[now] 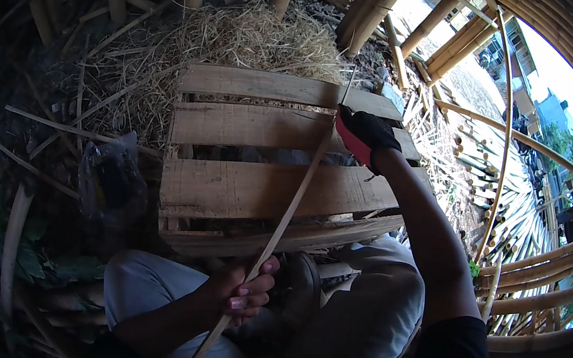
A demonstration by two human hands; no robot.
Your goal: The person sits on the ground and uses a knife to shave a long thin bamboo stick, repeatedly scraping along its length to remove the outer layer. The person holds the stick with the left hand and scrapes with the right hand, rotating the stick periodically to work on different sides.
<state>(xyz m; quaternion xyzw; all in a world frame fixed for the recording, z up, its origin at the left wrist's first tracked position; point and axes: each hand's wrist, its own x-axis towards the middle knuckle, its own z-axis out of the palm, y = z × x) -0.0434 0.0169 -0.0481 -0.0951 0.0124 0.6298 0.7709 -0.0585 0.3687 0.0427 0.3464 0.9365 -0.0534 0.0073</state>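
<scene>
A long, pale bamboo strip (291,213) slants from the lower edge up across a low slatted wooden bench (241,189). My bare left hand (247,291) is wrapped round its near part, above my lap. At the bench's far right, my right hand (362,132), in a black and red glove, is closed at the strip's far part. Beyond the glove a thin, pale length sticks up roughly in line with the strip. Whether the glove also holds a tool is hidden.
Dry straw-like shavings (248,34) heap behind the bench. Left of it lies a clear plastic bag (113,180) with something dark inside, among loose bamboo strips. Upright bamboo posts (373,12) stand at the back; many cut poles (516,211) lie at right.
</scene>
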